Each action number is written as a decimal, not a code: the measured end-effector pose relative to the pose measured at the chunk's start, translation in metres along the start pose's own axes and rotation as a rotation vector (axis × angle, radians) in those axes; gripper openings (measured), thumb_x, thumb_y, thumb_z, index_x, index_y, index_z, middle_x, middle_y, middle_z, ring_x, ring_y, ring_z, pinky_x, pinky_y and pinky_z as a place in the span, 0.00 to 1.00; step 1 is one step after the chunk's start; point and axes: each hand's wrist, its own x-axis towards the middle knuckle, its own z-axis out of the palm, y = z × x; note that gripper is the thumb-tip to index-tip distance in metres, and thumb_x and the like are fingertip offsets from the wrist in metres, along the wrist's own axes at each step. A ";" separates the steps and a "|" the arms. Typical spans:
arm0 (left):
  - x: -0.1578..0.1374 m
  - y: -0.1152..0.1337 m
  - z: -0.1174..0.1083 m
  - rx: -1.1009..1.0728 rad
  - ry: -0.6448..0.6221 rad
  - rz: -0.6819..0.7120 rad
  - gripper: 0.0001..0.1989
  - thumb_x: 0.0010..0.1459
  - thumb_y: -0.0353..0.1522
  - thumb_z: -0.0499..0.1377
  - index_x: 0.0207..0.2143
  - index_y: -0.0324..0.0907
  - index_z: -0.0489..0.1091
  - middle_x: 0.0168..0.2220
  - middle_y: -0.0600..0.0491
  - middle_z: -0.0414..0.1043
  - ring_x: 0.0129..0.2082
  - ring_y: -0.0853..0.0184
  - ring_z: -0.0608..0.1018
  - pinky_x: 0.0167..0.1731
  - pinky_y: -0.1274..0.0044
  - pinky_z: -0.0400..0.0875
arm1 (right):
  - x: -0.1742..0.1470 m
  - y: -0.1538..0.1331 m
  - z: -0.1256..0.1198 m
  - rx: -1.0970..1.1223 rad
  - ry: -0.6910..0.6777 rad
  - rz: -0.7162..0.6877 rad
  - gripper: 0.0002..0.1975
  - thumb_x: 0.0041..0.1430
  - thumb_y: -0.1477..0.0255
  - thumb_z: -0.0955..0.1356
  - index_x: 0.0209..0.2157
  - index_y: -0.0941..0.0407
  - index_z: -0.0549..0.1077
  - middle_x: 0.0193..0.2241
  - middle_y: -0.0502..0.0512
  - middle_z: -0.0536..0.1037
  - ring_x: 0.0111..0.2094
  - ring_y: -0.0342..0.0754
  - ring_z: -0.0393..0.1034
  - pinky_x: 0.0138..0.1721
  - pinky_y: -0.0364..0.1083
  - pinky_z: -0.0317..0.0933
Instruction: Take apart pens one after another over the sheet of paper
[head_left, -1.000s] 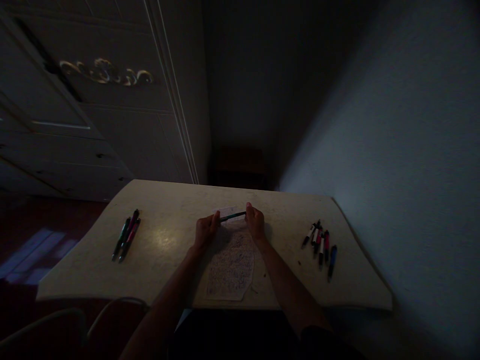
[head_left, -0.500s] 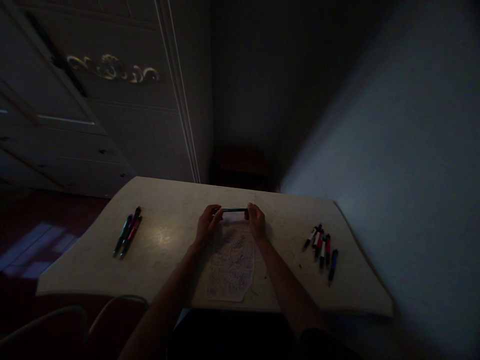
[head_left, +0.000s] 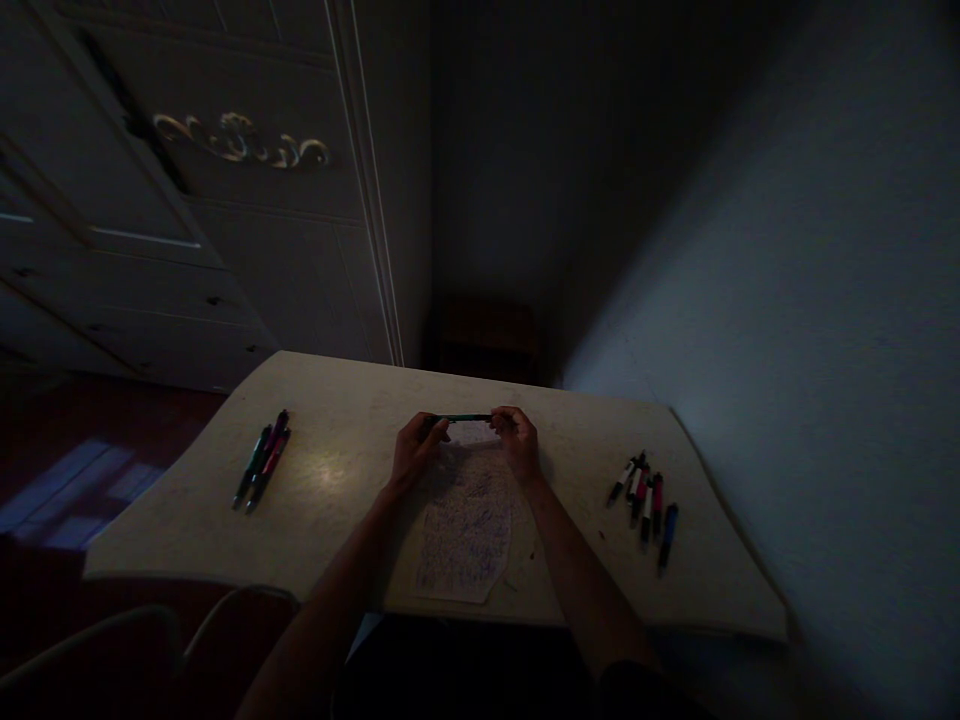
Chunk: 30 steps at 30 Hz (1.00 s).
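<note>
Over the far end of a sheet of paper [head_left: 466, 530] thick with scribbles, a dark pen [head_left: 466, 417] lies nearly level between the left hand [head_left: 415, 447] and the right hand [head_left: 520, 443]; how far it clears the tabletop [head_left: 337, 395] I cannot tell. Each hand's grip pinches one end, the right with its fingers curled; the dimness hides which end is the writing tip. The step in hand looks like handling this single pen two-handed. Any next move, I judge, calls for a sure pinch at both ends, or for one hand to bear the pen alone before the other lets go. Well apart on the left lies a small bundle of pens [head_left: 270, 465]; on the right, a looser cluster of pens [head_left: 658, 495], with a blue pen [head_left: 667, 538] just beside it.
</note>
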 end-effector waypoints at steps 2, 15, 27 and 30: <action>0.000 0.001 0.000 -0.031 0.011 -0.007 0.17 0.59 0.44 0.57 0.27 0.40 0.69 0.19 0.57 0.67 0.16 0.73 0.67 0.18 0.81 0.61 | 0.000 0.000 0.000 0.033 -0.019 -0.013 0.13 0.53 0.61 0.71 0.36 0.55 0.74 0.34 0.54 0.78 0.37 0.48 0.73 0.41 0.47 0.67; 0.004 -0.004 -0.001 -0.154 0.070 -0.022 0.18 0.60 0.44 0.57 0.25 0.40 0.66 0.19 0.57 0.66 0.14 0.74 0.64 0.15 0.81 0.59 | -0.003 0.005 0.001 -0.109 -0.048 -0.030 0.17 0.60 0.55 0.67 0.39 0.55 0.75 0.37 0.57 0.80 0.40 0.51 0.74 0.44 0.48 0.67; 0.005 -0.004 -0.003 -0.188 0.045 -0.024 0.18 0.56 0.44 0.62 0.40 0.40 0.69 0.28 0.54 0.73 0.16 0.74 0.69 0.16 0.80 0.64 | -0.005 0.003 0.004 -0.096 -0.015 -0.073 0.12 0.55 0.62 0.71 0.36 0.55 0.77 0.35 0.55 0.80 0.37 0.50 0.74 0.41 0.47 0.67; 0.008 -0.010 -0.002 -0.162 0.046 0.048 0.28 0.51 0.41 0.66 0.52 0.44 0.63 0.39 0.51 0.74 0.24 0.70 0.76 0.23 0.77 0.71 | -0.005 0.002 0.005 -0.069 -0.006 -0.060 0.11 0.53 0.63 0.72 0.36 0.54 0.77 0.35 0.55 0.80 0.37 0.50 0.74 0.41 0.48 0.68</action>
